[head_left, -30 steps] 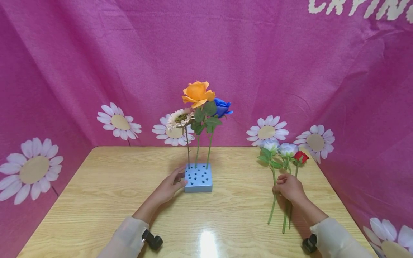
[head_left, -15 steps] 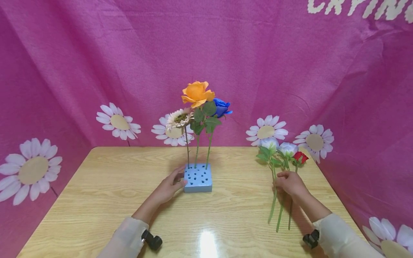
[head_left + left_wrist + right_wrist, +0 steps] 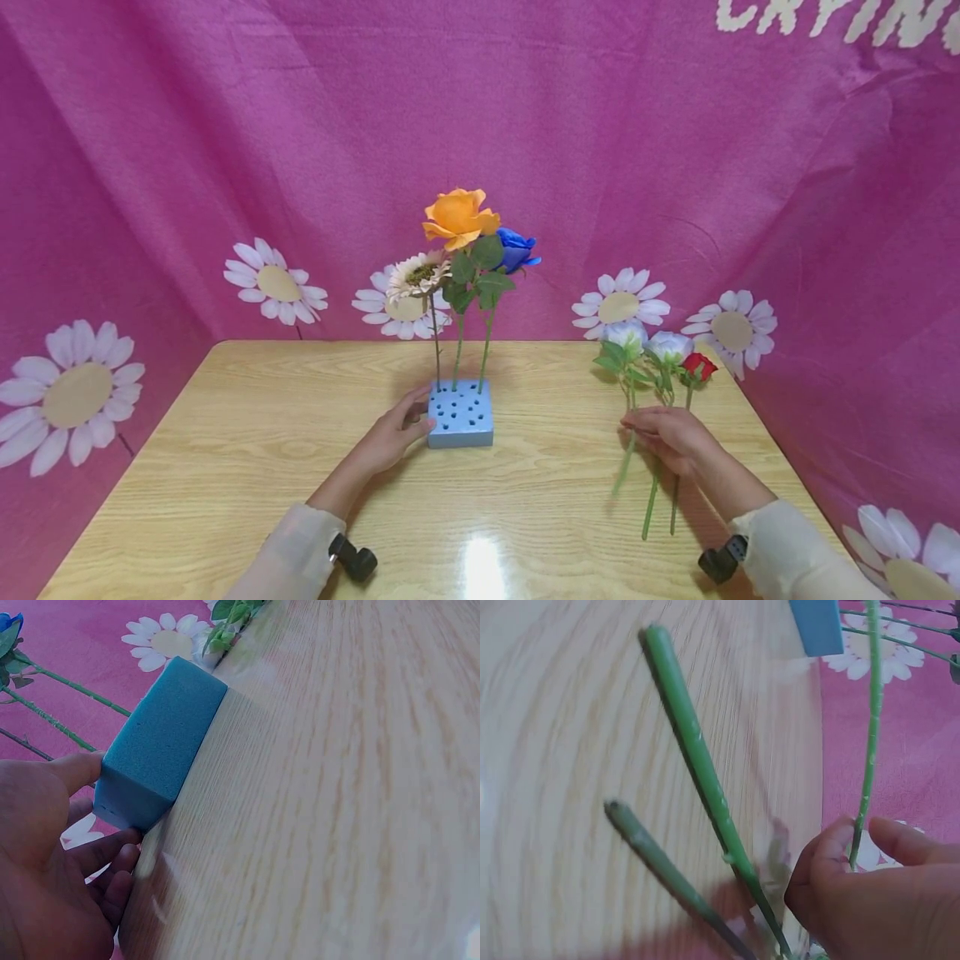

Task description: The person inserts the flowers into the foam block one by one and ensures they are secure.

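A blue foam block [image 3: 460, 417] with small holes stands mid-table. Along its rear row rise an orange rose [image 3: 459, 218], a blue rose [image 3: 517, 251] and a cream daisy-like flower [image 3: 417, 276]. My left hand [image 3: 392, 435] holds the block at its left side, thumb towards the front corner, as the left wrist view also shows. My right hand [image 3: 678, 435] pinches the green stem [image 3: 871, 727] of the leftmost pale blue-white flower [image 3: 625, 336] between thumb and fingers. Beneath that hand lie a second pale blue-white flower [image 3: 670, 345] and a red rose [image 3: 699, 367], their stems partly hidden.
The wooden table [image 3: 300, 392] ends at a pink curtain [image 3: 337, 150] printed with white daisies, which wraps behind and along both sides. Wrist cameras [image 3: 353, 559] hang below both sleeves.
My right hand has shifted slightly left and now pinches the leftmost pale flower's stem, whose lower end has swung left. The middle stem's end also moved left. My left hand stays put.
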Demonstrator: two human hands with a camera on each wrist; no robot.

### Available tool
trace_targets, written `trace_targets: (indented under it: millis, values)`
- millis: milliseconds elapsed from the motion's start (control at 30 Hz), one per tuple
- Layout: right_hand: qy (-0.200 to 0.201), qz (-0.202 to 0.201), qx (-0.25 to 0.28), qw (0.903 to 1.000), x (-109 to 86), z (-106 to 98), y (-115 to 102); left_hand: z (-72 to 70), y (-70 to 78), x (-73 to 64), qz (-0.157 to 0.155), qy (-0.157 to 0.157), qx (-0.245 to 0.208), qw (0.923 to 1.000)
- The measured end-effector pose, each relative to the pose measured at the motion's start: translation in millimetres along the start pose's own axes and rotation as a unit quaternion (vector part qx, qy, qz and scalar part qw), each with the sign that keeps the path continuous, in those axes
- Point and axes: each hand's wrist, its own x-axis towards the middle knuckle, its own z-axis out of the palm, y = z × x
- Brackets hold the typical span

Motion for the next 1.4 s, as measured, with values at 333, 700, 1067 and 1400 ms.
trace_targets:
  millis: [333, 700, 1067, 1400]
  values:
    - [-0.072, 0.039, 0.087, 0.9929, -1.6, 8, 5, 0.4, 1.3, -0.1, 0.001, 0.001, -0.008, 1.0]
    - [-0.1, 0.047, 0.133, 0.9849, -4.5, 21, 17, 0.6, 0.7, 0.2, -0.001, 0.002, -0.008, 1.0]
    - [-0.071, 0.03, 0.142, 0.9869, -5.9, 36, 23, 0.4, 1.4, -1.2, -0.004, 0.003, 0.004, 1.0]
    - [-0.057, 0.016, 0.143, 0.9879, -8.8, 48, 29, 0.8, 2.6, -2.1, -0.004, 0.006, 0.012, 0.9999]
